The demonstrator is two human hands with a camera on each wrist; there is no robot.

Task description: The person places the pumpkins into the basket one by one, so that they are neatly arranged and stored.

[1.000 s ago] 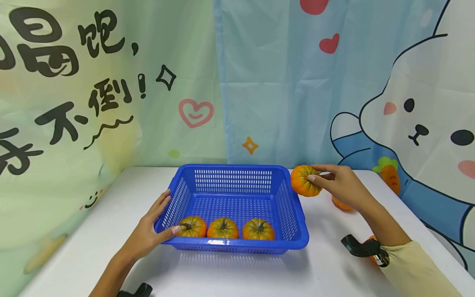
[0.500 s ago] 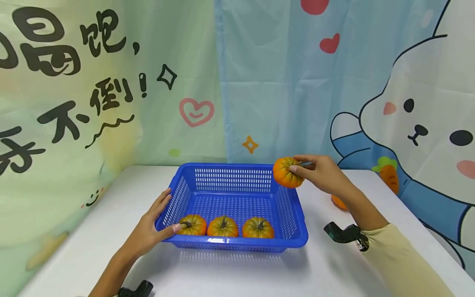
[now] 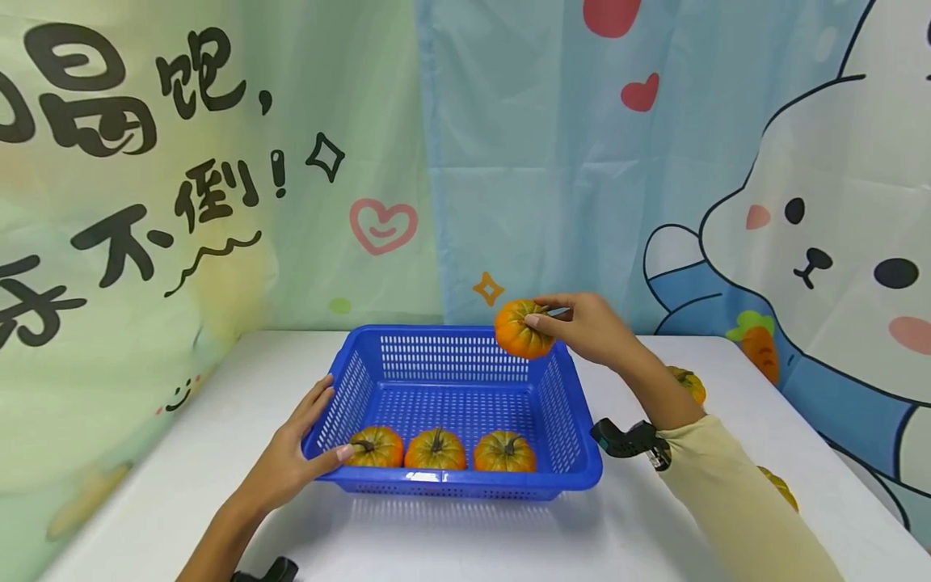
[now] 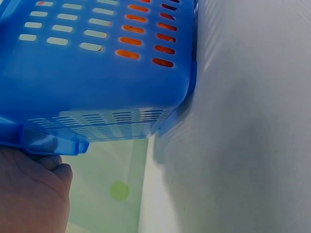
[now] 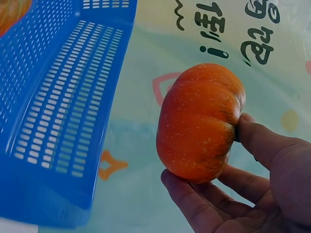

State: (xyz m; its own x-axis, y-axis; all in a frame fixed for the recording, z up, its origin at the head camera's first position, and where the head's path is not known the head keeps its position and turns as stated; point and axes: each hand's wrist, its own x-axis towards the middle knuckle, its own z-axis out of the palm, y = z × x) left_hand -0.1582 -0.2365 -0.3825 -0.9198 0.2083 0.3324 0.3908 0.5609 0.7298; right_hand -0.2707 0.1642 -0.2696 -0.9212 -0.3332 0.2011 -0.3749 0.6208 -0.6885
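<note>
My right hand (image 3: 592, 327) pinches a small orange pumpkin (image 3: 524, 329) by its stem side, up over the back right rim of a blue plastic basket (image 3: 465, 480). Thumb and fingers on the pumpkin (image 5: 199, 124) show clearly in the right wrist view, with the basket beside it. At the basket's left front corner my left hand (image 3: 291, 449) grips the rim, its thumb over the front edge. From the left wrist, that hand (image 4: 34, 189) sits under the rim. Inside the basket, three pumpkins stand in a row along the front wall, among them the rightmost pumpkin (image 3: 505, 451).
To the right on the white table (image 3: 407, 541) lie a pumpkin (image 3: 688, 382) behind the right forearm and another pumpkin (image 3: 778, 487), partly hidden by the sleeve. A printed curtain (image 3: 509, 162) hangs behind the table's back edge.
My right hand has carried the pumpkin leftward and up, from beside the basket's right rim to above its back right part. The left hand stays on the rim.
</note>
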